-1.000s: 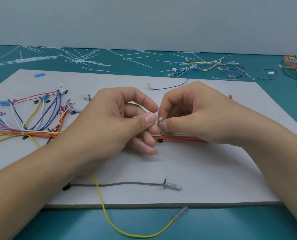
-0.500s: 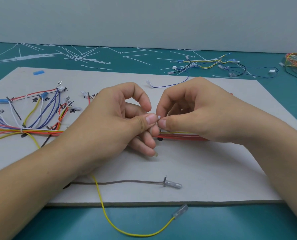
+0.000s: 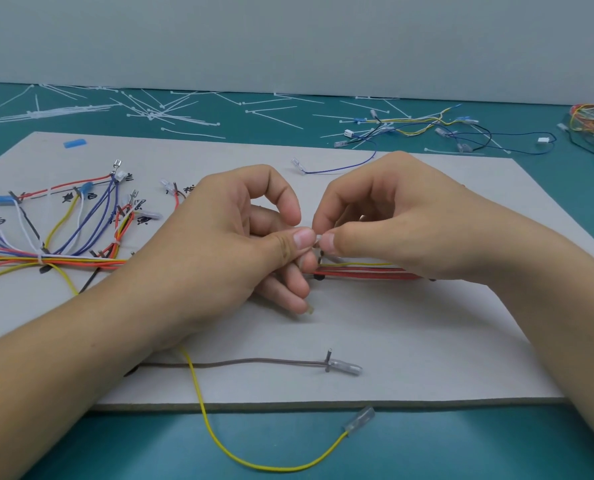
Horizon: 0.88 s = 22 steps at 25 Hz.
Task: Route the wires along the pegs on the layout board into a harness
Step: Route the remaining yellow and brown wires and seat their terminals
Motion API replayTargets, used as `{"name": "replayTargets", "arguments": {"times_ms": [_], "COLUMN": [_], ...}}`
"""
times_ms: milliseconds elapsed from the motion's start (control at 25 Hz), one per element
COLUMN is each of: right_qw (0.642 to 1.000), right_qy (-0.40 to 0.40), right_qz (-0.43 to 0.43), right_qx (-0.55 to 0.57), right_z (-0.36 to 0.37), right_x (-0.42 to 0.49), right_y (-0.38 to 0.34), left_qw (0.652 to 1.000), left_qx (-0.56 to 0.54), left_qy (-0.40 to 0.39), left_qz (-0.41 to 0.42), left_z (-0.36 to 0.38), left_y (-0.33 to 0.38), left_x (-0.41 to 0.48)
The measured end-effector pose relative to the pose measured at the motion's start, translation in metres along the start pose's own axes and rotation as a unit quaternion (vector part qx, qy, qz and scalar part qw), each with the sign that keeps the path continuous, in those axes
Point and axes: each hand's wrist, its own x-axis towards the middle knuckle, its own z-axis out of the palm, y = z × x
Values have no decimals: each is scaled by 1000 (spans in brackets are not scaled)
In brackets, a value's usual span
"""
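Through the head view: pinching a small white piece (image 3: 318,238), probably a cable-tie end though too tiny to be sure, with the left hand (image 3: 240,244) and the right hand (image 3: 385,230) at once, thumb against forefinger on each, tips nearly meeting. Holding it just above the red wire bundle (image 3: 361,273), itself lying along the layout board (image 3: 427,341) between black pegs (image 3: 319,278) and passing under the right hand. Probably binding this stretch of the harness. Leaving the yellow wire (image 3: 219,441) trailing off the board's near edge onto the surface (image 3: 496,445), and the brown wire (image 3: 247,362) resting against an upright peg (image 3: 328,356). Next, likely needing a steady pull to cinch without dragging wires off their pegs.
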Motion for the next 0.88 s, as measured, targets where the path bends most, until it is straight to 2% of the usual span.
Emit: {"name": "replayTargets", "arguments": {"times_ms": [480, 880], "right_qw": [1000, 1000], "right_qy": [5, 0], "right_qz": [-4, -15], "right_qx": [23, -7], "right_z": [-2, -5], "right_x": [1, 0], "right_y": [1, 4], "left_qw": [1000, 999], "left_qx": [1, 13], "left_qy": [20, 36], "left_qz": [13, 20], "left_z": [2, 5], "left_y": [-2, -2], "left_x": [0, -1]}}
